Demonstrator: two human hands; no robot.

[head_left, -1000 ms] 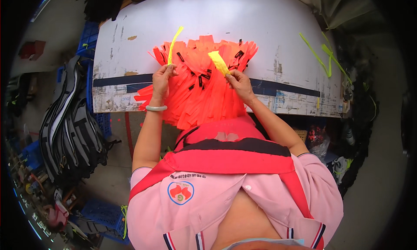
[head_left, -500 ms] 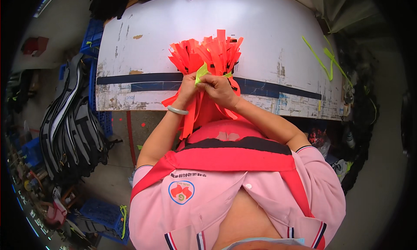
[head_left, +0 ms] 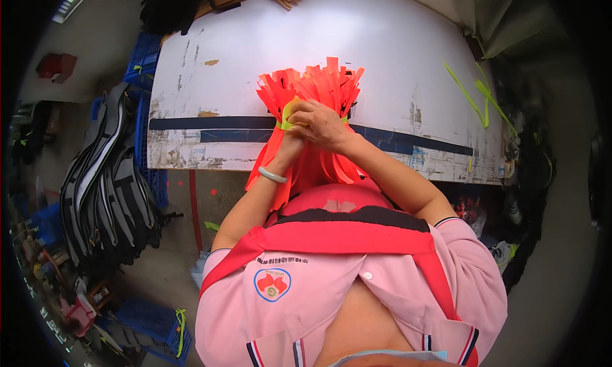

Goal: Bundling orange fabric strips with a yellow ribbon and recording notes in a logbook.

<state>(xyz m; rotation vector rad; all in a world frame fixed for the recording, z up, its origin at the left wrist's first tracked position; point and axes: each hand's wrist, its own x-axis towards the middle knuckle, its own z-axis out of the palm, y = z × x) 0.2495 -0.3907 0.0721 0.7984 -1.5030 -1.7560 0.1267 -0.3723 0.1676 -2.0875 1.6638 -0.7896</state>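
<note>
Pinching one yellow strap (head_left: 288, 115) around one bundle (head_left: 322, 80), the right hand (head_left: 322, 125) overlaps the left hand (head_left: 291, 144), whose grip I cannot tell. Two stripes (head_left: 210, 123) cross one table (head_left: 408, 61).

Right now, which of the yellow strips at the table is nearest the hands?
The yellow strip wrapped around the red strips, right at the hands. The loose yellow strips lie apart, toward the right side of the table.

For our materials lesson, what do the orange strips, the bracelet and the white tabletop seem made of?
Orange strips: probably matt fabric; they bend and fan.
Bracelet: perhaps polished stone, glass or plastic; pale, smooth.
White tabletop: possibly coated board; satiny sheen, brownish worn patches.
</note>
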